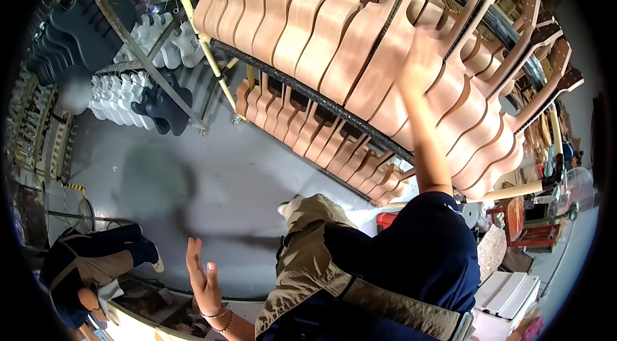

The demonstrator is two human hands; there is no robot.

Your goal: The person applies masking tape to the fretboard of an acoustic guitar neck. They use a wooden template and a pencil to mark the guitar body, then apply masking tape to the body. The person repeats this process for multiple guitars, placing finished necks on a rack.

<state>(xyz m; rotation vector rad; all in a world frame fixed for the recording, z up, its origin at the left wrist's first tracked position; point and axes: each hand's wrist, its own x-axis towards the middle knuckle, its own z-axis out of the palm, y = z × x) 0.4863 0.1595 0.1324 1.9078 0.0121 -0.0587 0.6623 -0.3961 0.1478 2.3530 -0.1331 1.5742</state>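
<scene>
Unfinished wooden guitars (321, 26) stand side by side in a long row on the upper tier of a rack, their necks pointing up and away. My right arm stretches forward over this row. Smeared by motion, my right hand (421, 61) is in front of or against a guitar body toward the right; contact and finger pose cannot be made out. Off to the lower left, my left hand (205, 286) is raised with fingers extended and nothing in it. A bracelet circles that wrist.
A black padded rail (308, 90) runs along the upper tier, with more guitar bodies (315, 145) below. White bodies (119, 100) and dark bodies (80, 32) hang at the far left. Another person (96, 264) bends at a bench, lower left. A white box (508, 296) sits lower right.
</scene>
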